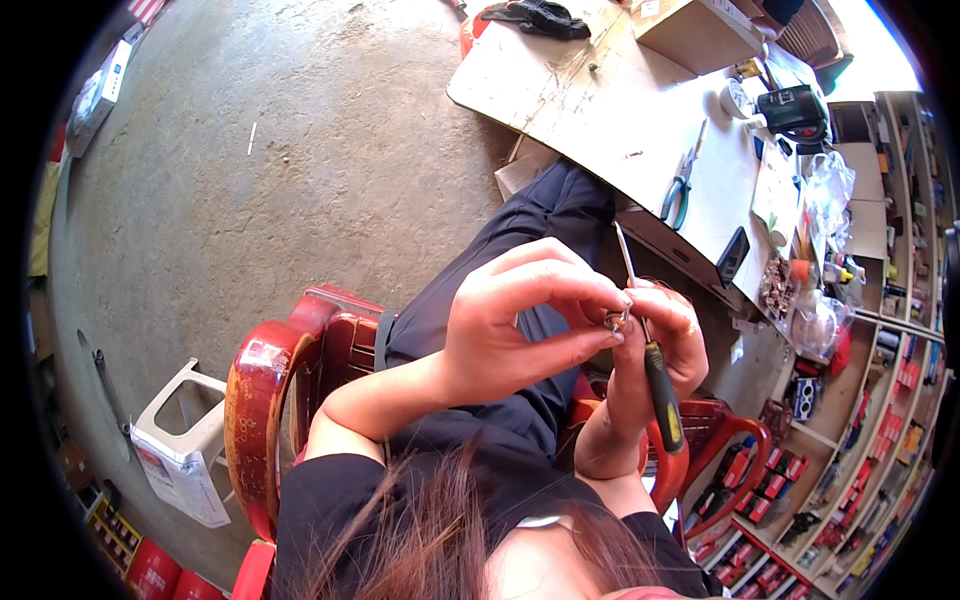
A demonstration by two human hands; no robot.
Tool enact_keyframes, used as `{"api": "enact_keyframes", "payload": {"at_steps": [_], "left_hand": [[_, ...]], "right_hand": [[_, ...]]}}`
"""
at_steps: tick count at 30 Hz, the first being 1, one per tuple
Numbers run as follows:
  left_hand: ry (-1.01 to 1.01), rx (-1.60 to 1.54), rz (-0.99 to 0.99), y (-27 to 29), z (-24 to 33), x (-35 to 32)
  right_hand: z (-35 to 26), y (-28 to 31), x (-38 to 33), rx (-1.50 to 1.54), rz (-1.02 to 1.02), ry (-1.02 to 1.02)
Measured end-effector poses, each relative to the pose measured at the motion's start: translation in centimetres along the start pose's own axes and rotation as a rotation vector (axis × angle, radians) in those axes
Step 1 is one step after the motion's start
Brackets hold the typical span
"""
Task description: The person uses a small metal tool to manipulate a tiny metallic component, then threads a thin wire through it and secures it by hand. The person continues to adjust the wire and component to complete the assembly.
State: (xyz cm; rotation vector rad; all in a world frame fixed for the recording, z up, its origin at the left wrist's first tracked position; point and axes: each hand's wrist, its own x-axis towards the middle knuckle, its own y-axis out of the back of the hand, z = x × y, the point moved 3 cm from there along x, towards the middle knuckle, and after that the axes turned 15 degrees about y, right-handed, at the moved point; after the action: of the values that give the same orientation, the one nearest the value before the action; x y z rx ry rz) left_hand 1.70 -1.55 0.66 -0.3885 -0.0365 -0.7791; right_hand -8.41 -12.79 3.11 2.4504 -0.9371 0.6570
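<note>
My left hand (pixel 515 320) pinches a small metal part (pixel 614 320) between thumb and fingertips, held up over my lap. Touching it from the right, my right hand (pixel 665 345) grips a screwdriver (pixel 655 375) with a black and yellow handle; its thin shaft points up past the fingers toward the table. Both hands meet at the small part, and what the part is exactly is too small to tell. I sit in a red plastic chair (pixel 262 390), in dark clothes.
A worn white table (pixel 600 110) stands ahead, bearing blue-handled pliers (pixel 678 190), a dark phone (pixel 733 255), a black glove (pixel 540 18), a cardboard box (pixel 695 35) and clutter. Shelves of small red boxes (pixel 860 440) fill the right. A white stool (pixel 180 445) lies on the concrete floor at left.
</note>
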Motion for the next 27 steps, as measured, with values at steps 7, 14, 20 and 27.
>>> {"api": "enact_keyframes", "payload": {"at_steps": [7,14,20,27], "left_hand": [[-0.019,0.025,0.008,-0.01,0.03,0.04],[-0.025,0.065,-0.008,0.06,0.16,-0.01],[-0.014,0.073,0.016,0.11,0.11,0.01],[0.000,0.070,0.013,0.35,0.03,-0.04]], "right_hand": [[0.14,-0.15,0.00,0.071,-0.010,-0.047],[0.44,-0.09,-0.16,0.044,-0.013,-0.013],[0.38,-0.06,-0.13,0.048,-0.045,-0.017],[0.20,0.29,0.13,0.022,-0.013,0.069]]}}
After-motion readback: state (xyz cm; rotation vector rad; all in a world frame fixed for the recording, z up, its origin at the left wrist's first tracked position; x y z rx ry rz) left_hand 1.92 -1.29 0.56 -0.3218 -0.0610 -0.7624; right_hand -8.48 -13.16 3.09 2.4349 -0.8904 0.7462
